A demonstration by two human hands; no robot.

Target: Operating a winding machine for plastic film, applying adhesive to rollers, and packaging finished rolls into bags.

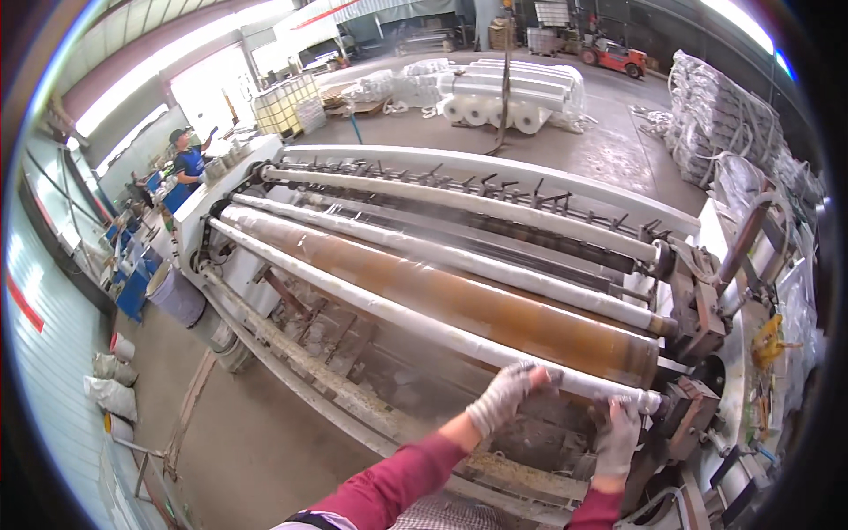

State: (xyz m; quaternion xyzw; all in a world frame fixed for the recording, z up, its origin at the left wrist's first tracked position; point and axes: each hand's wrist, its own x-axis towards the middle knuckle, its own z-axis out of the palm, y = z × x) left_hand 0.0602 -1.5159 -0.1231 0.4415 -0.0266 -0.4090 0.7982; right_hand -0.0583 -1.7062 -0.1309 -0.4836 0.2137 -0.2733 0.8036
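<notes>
A long white-wrapped roller (424,331) runs across the near side of a large machine, from far left to near right. At its lower edge, toward the right end, is my left hand (502,399) in a pale knitted glove, with bare fingertips showing. Those fingers are drawn together, and what they pinch cannot be made out. My right hand (617,442), also gloved, has its fingers curled against the roller's right end. A thick brown roller (495,305) lies just behind the white one. The dark bearing block (691,415) sits to the right of my right hand.
More white rollers (468,252) and a row of dark spikes (495,187) lie behind. A rusty frame bar (353,397) runs below my arms. Beyond are wrapped film rolls (512,93), stacked bales (724,115), an orange forklift (614,57) and a person in blue (188,163).
</notes>
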